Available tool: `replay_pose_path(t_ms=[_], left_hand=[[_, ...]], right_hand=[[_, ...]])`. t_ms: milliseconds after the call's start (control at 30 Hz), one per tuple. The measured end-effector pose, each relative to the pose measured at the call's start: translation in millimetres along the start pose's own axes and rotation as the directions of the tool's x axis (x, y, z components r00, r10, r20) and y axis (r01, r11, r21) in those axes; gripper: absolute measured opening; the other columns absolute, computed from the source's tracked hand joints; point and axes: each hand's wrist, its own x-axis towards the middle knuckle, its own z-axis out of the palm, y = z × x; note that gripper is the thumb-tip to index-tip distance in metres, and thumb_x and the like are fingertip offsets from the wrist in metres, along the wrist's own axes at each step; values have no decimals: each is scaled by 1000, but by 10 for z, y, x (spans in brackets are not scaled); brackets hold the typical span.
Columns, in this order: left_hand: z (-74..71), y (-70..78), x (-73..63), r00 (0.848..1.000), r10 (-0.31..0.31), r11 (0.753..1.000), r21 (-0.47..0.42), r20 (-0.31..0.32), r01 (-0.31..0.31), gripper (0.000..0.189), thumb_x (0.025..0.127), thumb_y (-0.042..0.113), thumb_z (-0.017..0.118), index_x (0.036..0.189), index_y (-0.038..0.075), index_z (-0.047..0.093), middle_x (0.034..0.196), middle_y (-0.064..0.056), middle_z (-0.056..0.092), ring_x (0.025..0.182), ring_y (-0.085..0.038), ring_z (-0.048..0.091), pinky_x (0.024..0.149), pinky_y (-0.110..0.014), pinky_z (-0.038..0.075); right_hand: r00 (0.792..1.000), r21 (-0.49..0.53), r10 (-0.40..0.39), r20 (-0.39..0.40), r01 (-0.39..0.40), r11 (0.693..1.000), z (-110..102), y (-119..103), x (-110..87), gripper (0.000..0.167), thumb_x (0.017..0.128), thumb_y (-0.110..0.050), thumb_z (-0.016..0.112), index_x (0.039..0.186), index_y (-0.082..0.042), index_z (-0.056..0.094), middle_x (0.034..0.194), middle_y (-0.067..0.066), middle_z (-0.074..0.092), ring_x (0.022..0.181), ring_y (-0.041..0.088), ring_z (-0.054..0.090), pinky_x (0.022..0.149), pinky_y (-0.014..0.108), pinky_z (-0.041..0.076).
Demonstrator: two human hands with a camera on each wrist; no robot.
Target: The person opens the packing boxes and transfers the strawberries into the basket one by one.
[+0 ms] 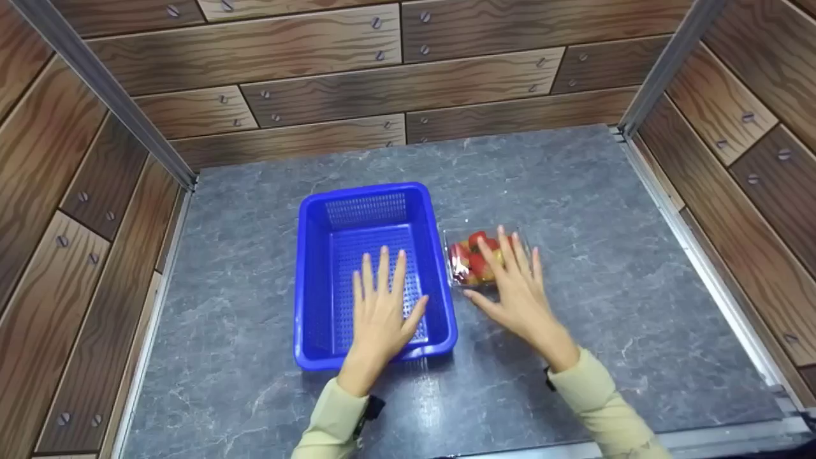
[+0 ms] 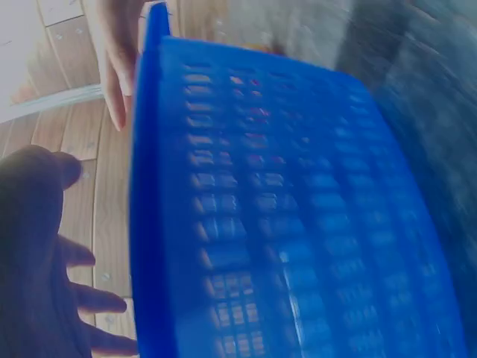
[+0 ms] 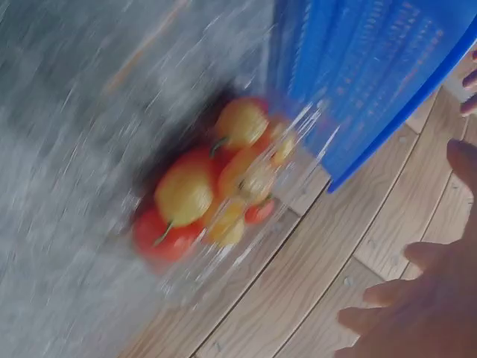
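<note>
A blue plastic basket [image 1: 305, 274] with slotted walls and a perforated floor stands on the grey surface. Over its near half my left hand [image 1: 380, 322] is held palm down, fingers straight and spread. Right of the basket sits a clear plastic box [image 1: 470, 262] of small red and yellow fruits [image 3: 186, 195], some with green stems. Spread fingers of my right hand [image 1: 521, 303] partly cover that box in the head view. The right wrist view shows this hand [image 3: 417, 306] apart from the fruits, and neither hand grips anything.
Wood-patterned panels [image 1: 319, 60] wall the back and both sides of the grey marbled tabletop [image 1: 223, 274]. Metal rails [image 1: 707, 268] run along its edges. Both wrists wear dark straps below light sleeves [image 1: 335, 411].
</note>
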Motion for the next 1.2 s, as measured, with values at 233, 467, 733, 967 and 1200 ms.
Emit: replay_pose_path(t_ms=[233, 467, 733, 967, 1200], left_hand=[[27, 306, 241, 995, 54, 996, -72, -83, -60, 82, 92, 45, 60, 153, -1, 29, 155, -27, 31, 143, -48, 24, 115, -54, 20], [168, 642, 397, 992, 93, 922, -369, -86, -118, 77, 94, 38, 62, 151, -4, 30, 154, -23, 34, 144, -38, 30, 116, -50, 22], [487, 1006, 428, 999, 9, 637, -770, -35, -33, 81, 89, 22, 64, 155, 0, 22, 161, -15, 23, 148, -29, 22, 118, -44, 19], [795, 1252, 311, 997, -80, 692, -721, -9, 49, 82, 88, 24, 62, 156, 4, 20, 165, -11, 10, 151, -27, 9, 115, -56, 18], [1088, 1442, 86, 988, -142, 728, -671, 54, 142, 88, 84, 24, 65, 157, 8, 19, 164, -19, -4, 149, -44, -4, 110, -69, 12]], right_hand=[[990, 52, -136, -45, 138, 989, -61, 380, 168, 117, 76, -51, 81, 159, -6, 11, 164, 16, 10, 149, 38, 14, 118, 54, 2], [972, 108, -233, -39, 236, 966, -46, 689, 269, 119, 73, -42, 86, 157, -1, 13, 163, 19, 15, 149, 36, 18, 118, 55, 12], [950, 101, -309, 54, 303, 948, 50, 822, 346, 116, 65, -31, 92, 155, 0, 24, 161, 21, 21, 147, 37, 22, 117, 54, 15], [937, 51, -321, 134, 317, 947, 100, 859, 400, 110, 66, -35, 89, 154, -2, 30, 160, 23, 22, 145, 43, 24, 116, 57, 13], [932, 33, -272, 240, 272, 962, 153, 960, 420, 105, 71, -46, 83, 154, -8, 31, 161, 24, 15, 145, 50, 15, 113, 65, 10]])
